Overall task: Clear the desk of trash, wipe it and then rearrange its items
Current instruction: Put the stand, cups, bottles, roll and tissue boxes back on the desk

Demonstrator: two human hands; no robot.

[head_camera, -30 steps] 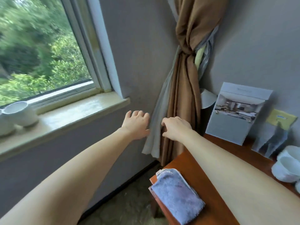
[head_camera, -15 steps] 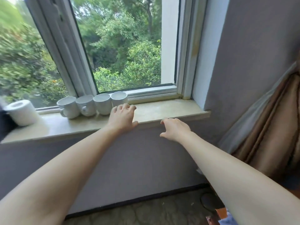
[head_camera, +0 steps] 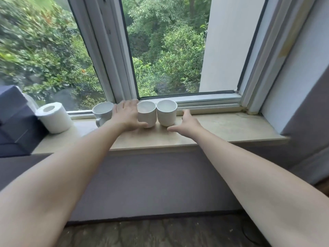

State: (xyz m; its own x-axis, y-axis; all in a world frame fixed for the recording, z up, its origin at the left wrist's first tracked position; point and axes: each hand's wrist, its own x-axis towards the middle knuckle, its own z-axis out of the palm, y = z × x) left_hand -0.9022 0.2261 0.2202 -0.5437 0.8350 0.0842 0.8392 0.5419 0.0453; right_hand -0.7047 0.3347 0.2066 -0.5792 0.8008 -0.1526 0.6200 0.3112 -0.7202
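A: Risks from here?

B: The mugs stand packed in a row at the back of the windowsill [head_camera: 222, 129]. The right mug [head_camera: 166, 111] touches the middle mug [head_camera: 146, 111], so a sideways pull on one likely knocks its neighbour. Glazed ceramic in bare fingers could slip, and a fall off the sill's front edge probably breaks it.

A: Hands?

B: The left hand [head_camera: 127, 115] lies flat, fingers straight, between the left mug [head_camera: 102, 111] and the middle one, thumb at the middle mug's front base. Whatever sits under the palm is hidden. The right hand [head_camera: 187, 123] is spread wide and holds nothing. The right mug sits between its thumb and fingers. Can't tell if they touch.

A: Anything else?

B: A toilet roll [head_camera: 54, 117] at far left, well apart from both hands.
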